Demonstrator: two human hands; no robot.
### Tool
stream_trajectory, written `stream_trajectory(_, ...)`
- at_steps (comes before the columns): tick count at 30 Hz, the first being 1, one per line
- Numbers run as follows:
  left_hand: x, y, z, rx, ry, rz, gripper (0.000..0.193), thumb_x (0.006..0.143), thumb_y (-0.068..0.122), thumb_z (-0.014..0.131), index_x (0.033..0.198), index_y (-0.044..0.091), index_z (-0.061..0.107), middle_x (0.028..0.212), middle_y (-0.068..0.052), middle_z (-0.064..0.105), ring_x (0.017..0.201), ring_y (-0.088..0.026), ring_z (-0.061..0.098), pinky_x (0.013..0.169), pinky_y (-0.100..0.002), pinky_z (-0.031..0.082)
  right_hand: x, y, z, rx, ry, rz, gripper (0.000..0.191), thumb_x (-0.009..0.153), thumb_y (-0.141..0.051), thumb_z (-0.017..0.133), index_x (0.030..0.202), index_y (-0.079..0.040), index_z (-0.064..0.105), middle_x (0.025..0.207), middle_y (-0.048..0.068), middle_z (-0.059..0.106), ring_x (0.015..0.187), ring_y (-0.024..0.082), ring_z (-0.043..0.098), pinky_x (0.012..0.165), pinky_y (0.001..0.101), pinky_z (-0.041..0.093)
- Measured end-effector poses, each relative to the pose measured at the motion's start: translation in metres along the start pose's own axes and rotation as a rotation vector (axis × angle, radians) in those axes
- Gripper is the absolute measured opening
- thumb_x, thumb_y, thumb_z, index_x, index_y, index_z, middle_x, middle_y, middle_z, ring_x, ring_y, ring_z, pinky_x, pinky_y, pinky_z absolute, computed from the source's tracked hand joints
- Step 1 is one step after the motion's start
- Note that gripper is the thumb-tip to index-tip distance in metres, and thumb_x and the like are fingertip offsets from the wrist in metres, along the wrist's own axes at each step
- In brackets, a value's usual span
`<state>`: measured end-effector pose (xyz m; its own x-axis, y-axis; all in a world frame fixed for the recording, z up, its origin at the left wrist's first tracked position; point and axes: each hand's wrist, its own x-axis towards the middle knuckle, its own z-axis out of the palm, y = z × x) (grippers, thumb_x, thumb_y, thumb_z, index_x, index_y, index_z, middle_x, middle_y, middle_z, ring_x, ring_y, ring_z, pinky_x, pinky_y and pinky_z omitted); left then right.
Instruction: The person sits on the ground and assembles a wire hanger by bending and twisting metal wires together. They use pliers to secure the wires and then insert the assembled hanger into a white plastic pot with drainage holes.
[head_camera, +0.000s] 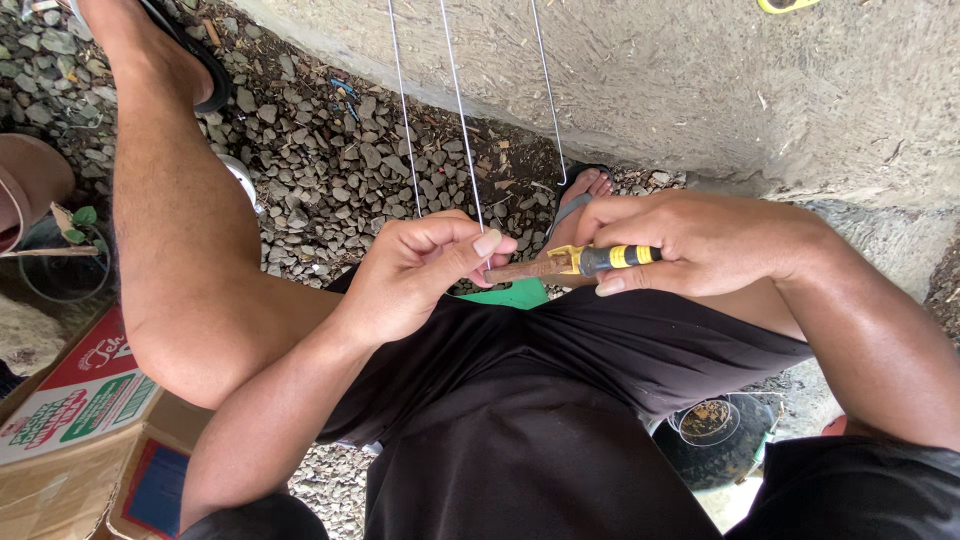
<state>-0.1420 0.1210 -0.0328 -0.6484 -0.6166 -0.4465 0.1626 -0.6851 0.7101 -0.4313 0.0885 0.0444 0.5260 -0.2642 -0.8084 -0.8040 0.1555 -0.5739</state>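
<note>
Left hand (420, 265): centre of the frame, fingers curled in, thumb and forefinger pinched narrow on a thin grey metal wire (463, 110) that runs from the pinch up to the top edge. The exact point where the wire meets the tool is hidden behind the thumb.

Right hand (700, 240): right of centre, closed around the yellow-and-black striped handle of a rusty brown hand tool, probably pliers (570, 263). The tool lies level, its brown metal end pointing left and touching the left thumb tip.

Two further thin wires (548, 90): hang beside the pinched one, upper centre, one on each side of it.

Black cloth shorts (530, 420): fill the lower centre, beneath both hands.

Bare raised knee and shin (190, 260): left of the frame, running to the upper left.

Foot in a grey-strapped sandal (580, 195): just above the hands, on loose grey gravel (320, 160).

Rough grey concrete slab (720, 80): upper right.

Printed cardboard box, red, green and white (80, 420): lower left corner.

Black round bucket (710, 440): lower right, partly behind the right forearm.
</note>
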Motion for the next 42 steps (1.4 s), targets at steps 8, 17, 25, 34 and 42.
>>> stream_trajectory(8, -0.002, -0.003, -0.001, 0.045, 0.019, 0.006, 0.026, 0.105, 0.019, 0.063, 0.112, -0.002, 0.076, 0.103, -0.009, 0.075, 0.091, -0.012, 0.070, 0.081, -0.026, 0.059, 0.007, 0.007, 0.010, -0.060, 0.109, -0.128, 0.033, 0.080, -0.044, 0.073, 0.101, -0.020, 0.080, 0.109, -0.005, 0.065, 0.065, 0.015, 0.067, 0.057, 0.0362, 0.055)
stream_trajectory(17, -0.003, -0.005, -0.001, 0.110, 0.040, 0.016, 0.026, 0.105, 0.019, 0.062, 0.111, -0.002, 0.077, 0.101, -0.008, 0.074, 0.089, -0.011, 0.070, 0.080, -0.024, 0.059, 0.007, -0.001, 0.011, -0.094, 0.170, -0.127, 0.031, 0.077, -0.041, 0.074, 0.100, -0.022, 0.082, 0.103, -0.004, 0.067, 0.069, 0.015, 0.071, 0.061, 0.0365, 0.057)
stream_trajectory(25, -0.003, -0.005, -0.001, 0.063, 0.027, 0.001, 0.026, 0.105, 0.019, 0.063, 0.113, -0.002, 0.076, 0.102, -0.008, 0.076, 0.089, -0.010, 0.070, 0.079, -0.025, 0.059, 0.010, 0.001, 0.012, -0.003, 0.126, -0.200, 0.031, 0.080, -0.040, 0.070, 0.097, -0.016, 0.080, 0.098, -0.005, 0.072, 0.066, 0.012, 0.072, 0.057, 0.0325, 0.059)
stream_trajectory(34, -0.005, -0.003, -0.002, 0.043, 0.029, -0.035, 0.028, 0.104, 0.020, 0.063, 0.111, -0.003, 0.076, 0.096, -0.008, 0.077, 0.083, -0.009, 0.070, 0.076, -0.024, 0.059, 0.011, 0.002, 0.011, 0.083, 0.075, -0.172, 0.040, 0.084, -0.042, 0.067, 0.113, -0.017, 0.076, 0.093, -0.003, 0.079, 0.074, 0.015, 0.076, 0.066, 0.0371, 0.058)
stream_trajectory(42, -0.006, -0.004, -0.003, 0.032, 0.025, -0.038, 0.026, 0.104, 0.020, 0.064, 0.110, -0.003, 0.076, 0.093, -0.008, 0.077, 0.081, -0.009, 0.069, 0.076, -0.024, 0.058, 0.012, 0.002, 0.011, 0.057, 0.035, -0.092, 0.042, 0.085, -0.046, 0.069, 0.118, -0.021, 0.078, 0.092, -0.002, 0.081, 0.070, 0.017, 0.075, 0.064, 0.0367, 0.057)
